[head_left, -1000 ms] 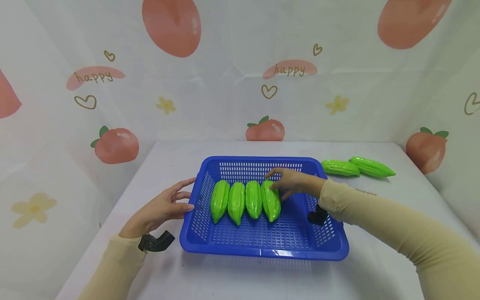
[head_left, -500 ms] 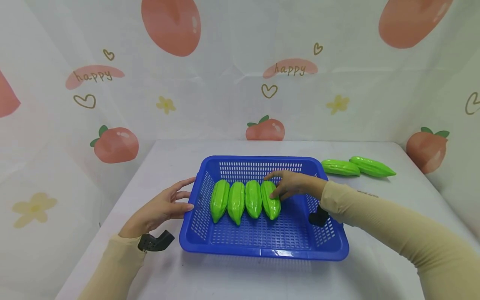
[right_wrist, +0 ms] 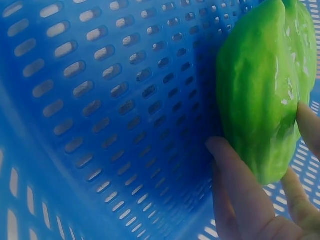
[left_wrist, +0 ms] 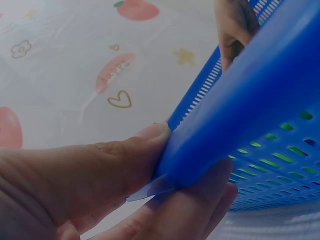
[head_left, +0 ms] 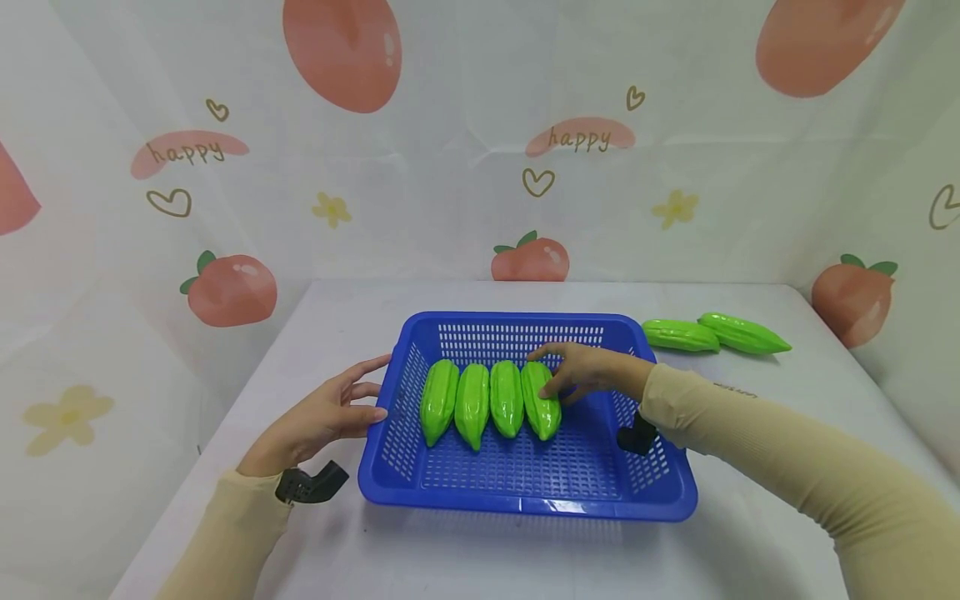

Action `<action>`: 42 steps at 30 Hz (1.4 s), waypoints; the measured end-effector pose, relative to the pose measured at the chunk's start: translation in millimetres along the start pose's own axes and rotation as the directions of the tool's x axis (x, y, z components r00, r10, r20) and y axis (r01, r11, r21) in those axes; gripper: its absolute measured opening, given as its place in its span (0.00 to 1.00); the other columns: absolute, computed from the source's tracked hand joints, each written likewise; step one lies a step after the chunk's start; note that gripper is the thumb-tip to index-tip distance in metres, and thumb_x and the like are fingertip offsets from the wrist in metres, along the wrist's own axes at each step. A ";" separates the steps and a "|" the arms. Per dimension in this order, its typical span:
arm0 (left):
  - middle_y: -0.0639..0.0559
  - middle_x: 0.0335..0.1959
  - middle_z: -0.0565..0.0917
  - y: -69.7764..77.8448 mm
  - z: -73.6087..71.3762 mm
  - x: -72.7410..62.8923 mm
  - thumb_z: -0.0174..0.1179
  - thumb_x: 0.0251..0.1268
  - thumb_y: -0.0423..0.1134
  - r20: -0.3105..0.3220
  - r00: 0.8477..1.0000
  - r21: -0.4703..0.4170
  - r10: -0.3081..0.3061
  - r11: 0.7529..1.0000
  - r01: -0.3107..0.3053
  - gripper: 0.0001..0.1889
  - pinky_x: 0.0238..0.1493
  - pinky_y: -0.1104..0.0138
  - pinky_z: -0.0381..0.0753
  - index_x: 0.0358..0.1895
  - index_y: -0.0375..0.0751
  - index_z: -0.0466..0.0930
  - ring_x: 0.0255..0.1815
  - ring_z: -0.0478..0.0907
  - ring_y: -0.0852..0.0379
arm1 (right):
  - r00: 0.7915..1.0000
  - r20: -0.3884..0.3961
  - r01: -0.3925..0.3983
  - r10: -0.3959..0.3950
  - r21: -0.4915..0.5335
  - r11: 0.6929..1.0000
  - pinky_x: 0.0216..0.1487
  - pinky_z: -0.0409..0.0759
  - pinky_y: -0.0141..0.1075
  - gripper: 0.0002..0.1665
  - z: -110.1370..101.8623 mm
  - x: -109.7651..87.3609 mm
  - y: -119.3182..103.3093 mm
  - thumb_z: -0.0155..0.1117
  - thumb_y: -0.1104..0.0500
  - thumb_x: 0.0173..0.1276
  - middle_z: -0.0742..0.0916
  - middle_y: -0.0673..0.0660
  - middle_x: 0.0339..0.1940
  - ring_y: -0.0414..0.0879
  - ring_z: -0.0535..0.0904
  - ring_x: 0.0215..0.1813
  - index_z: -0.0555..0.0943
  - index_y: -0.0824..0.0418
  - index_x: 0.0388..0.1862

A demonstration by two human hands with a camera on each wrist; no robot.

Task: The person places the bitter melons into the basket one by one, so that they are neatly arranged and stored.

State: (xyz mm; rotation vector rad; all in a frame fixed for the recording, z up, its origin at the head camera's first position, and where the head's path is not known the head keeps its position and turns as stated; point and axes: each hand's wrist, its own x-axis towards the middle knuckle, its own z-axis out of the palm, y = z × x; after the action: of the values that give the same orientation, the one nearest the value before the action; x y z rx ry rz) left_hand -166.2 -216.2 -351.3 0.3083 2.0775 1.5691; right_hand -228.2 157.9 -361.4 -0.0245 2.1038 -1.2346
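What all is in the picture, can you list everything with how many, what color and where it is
Basket: 1, blue, on the table
Vegetables in the basket: 4, green, side by side in a row
Vegetables outside the basket: 2, green, on the table, back right
Table: 1, white, under the basket
Backdrop: white with red, yellow and brown prints, behind and beside the table
Wrist devices: 2, black, one at each wrist
Sleeves: 2, beige, on both arms
Left hand: 1, bare, gripping the basket's left rim
Right hand: 1, bare, fingers around the row's rightmost vegetable
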 end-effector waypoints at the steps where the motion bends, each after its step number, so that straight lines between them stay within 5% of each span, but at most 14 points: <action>1: 0.30 0.65 0.69 0.0 0.1 -0.1 0.64 0.64 0.37 -0.001 1.000 0.003 0.000 1.000 0.000 0.45 0.53 0.52 0.82 0.78 0.51 0.43 0.50 0.83 0.44 | 1.000 0.000 0.000 0.000 -0.002 1.000 0.55 0.81 0.55 0.43 0.0 0.2 0.1 0.68 0.72 0.58 0.68 0.74 0.66 0.68 0.70 0.66 0.65 0.57 0.72; 42: 0.31 0.64 0.70 0.0 1.1 0.2 0.64 0.63 0.38 -0.016 1.000 0.010 -0.002 1.000 0.002 0.45 0.53 0.52 0.82 0.78 0.52 0.44 0.49 0.84 0.44 | 1.000 -0.006 -0.006 0.006 0.008 1.000 0.51 0.83 0.53 0.44 -1.4 -0.8 0.4 0.70 0.72 0.56 0.68 0.72 0.67 0.65 0.70 0.66 0.66 0.54 0.72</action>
State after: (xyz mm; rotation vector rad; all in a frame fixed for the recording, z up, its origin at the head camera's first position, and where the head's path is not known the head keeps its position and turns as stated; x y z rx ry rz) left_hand -165.8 -215.2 -351.5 0.2982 2.0977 1.5647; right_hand -228.2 159.5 -360.8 -0.0110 2.1022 -1.2414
